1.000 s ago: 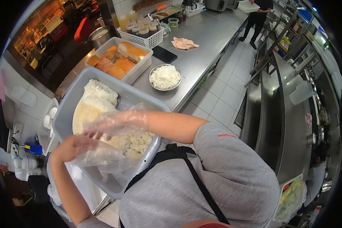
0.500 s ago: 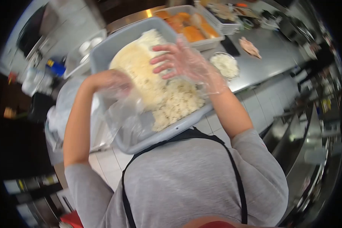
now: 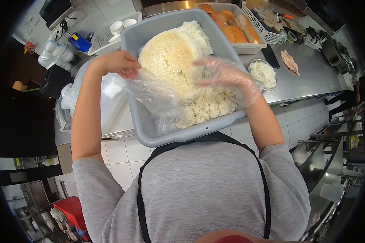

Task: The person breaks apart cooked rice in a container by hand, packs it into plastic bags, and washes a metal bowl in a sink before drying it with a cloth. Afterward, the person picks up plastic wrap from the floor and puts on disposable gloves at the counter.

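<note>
A grey plastic tub holds a big domed mass of cooked rice, yellowish on top, with looser rice at the near side. At the tub's left rim, my bare left hand pinches a thin, crumpled clear plastic sheet, which drapes down into the tub. Whether this is a bag, a liner or a glove I cannot tell. My right hand, in a loose clear plastic glove, hovers over the right part of the rice. Its fingers are stretched out, slightly blurred, and hold nothing visible.
Right of the tub, a round bowl of white rice and a pinkish piece of meat sit on the steel counter. Behind are a bin of orange fillets and white baskets. Plastic bags lie left. A person stands far right.
My left hand has moved up and left, drawing the plastic out from the rice. My right hand has turned and lowered toward the right side. The view has shifted.
</note>
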`<state>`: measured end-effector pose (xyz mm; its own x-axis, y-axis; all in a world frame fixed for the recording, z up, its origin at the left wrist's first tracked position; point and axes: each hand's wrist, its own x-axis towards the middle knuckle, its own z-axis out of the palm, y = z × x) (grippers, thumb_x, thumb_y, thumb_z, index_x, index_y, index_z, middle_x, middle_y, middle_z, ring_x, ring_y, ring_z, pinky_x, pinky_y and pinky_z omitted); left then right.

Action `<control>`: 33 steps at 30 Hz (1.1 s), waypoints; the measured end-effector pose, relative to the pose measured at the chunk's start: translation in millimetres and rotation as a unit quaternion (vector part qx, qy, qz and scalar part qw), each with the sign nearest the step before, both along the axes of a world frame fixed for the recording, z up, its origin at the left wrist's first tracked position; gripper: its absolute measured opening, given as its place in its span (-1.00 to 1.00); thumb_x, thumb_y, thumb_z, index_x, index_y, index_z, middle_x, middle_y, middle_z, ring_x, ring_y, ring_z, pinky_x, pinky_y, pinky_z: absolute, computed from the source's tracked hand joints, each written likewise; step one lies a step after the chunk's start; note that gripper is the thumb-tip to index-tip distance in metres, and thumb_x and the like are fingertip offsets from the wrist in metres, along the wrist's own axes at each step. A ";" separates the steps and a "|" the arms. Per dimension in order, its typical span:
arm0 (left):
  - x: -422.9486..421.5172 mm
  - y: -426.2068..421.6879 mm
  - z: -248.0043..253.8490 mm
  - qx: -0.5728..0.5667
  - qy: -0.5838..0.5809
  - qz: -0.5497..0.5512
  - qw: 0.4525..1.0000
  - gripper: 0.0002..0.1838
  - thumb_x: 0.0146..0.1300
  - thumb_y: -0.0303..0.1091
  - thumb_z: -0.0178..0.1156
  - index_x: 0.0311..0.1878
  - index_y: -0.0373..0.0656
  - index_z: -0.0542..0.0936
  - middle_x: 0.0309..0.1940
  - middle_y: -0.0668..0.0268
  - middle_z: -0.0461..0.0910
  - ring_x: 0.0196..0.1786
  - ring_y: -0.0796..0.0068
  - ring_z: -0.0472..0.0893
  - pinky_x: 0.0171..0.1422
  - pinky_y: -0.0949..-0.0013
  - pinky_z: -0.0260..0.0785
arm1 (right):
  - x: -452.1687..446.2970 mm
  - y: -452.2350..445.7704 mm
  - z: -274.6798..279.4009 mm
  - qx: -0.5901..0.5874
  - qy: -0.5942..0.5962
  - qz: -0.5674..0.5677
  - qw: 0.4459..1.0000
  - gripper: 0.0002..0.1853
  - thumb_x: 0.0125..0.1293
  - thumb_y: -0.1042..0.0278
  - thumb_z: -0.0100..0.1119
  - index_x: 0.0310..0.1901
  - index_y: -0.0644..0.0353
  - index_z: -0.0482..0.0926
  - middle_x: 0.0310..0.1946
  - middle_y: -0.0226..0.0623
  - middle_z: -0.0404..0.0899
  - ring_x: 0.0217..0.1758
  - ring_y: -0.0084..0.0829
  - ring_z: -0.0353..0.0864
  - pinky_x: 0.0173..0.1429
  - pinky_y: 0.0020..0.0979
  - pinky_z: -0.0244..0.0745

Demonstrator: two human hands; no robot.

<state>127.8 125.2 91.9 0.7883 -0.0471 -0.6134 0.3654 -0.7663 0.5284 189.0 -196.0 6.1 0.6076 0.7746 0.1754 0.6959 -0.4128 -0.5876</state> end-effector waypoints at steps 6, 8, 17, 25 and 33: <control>11.5 -62.8 -22.8 -0.137 -0.380 0.045 0.914 -0.49 0.15 -0.03 0.21 0.07 -0.16 0.47 -0.22 0.27 0.53 -0.20 0.45 0.56 -0.14 0.43 0.42 | 1.7 -5.6 33.7 0.276 0.502 0.075 0.816 -0.13 0.12 -0.51 -0.22 0.17 0.15 0.35 0.00 -0.20 0.48 0.06 -0.35 0.48 0.15 -0.26 0.41; 4.4 -93.3 -28.7 -0.162 -0.342 -0.016 0.925 -0.45 0.15 -0.11 0.22 0.19 -0.04 0.37 -0.09 0.36 0.47 -0.11 0.55 0.49 0.01 0.39 0.37 | -2.1 0.1 30.5 0.289 0.504 0.082 0.810 -0.09 0.12 -0.54 -0.29 0.18 0.19 0.34 0.00 -0.17 0.48 0.05 -0.36 0.49 0.10 -0.30 0.45; 23.6 -102.5 -76.0 -0.261 -0.322 0.000 0.910 -0.81 0.14 -0.34 0.26 -0.39 -0.27 0.54 -0.56 0.36 0.55 -0.47 0.60 0.54 -0.38 0.54 0.40 | -4.5 -5.5 18.3 0.250 0.544 0.137 0.789 -0.10 0.10 -0.53 -0.22 0.23 0.14 0.31 0.23 -0.25 0.28 0.31 -0.31 0.22 0.25 -0.11 0.22; 31.4 -55.4 -58.1 -0.307 -0.333 -0.005 0.892 -0.91 0.16 -0.49 0.17 -0.29 -0.29 0.51 -0.42 0.34 0.52 -0.37 0.56 0.52 -0.25 0.53 0.37 | -41.6 -11.4 24.6 0.238 0.361 0.112 0.894 -0.14 0.20 -0.37 -0.12 0.36 0.11 0.05 0.37 -0.26 0.03 0.43 -0.30 0.00 0.38 -0.04 -0.02; -7.8 -131.2 -8.7 -0.369 -0.336 -0.058 0.865 -0.80 0.14 -0.42 0.22 -0.19 -0.23 0.47 -0.29 0.35 0.51 -0.21 0.58 0.49 -0.09 0.52 0.34 | -35.1 -18.9 32.8 0.233 0.482 0.098 0.839 -0.12 0.15 -0.44 -0.13 0.37 -0.01 0.03 0.34 -0.17 0.09 0.38 -0.11 0.08 0.29 -0.08 0.18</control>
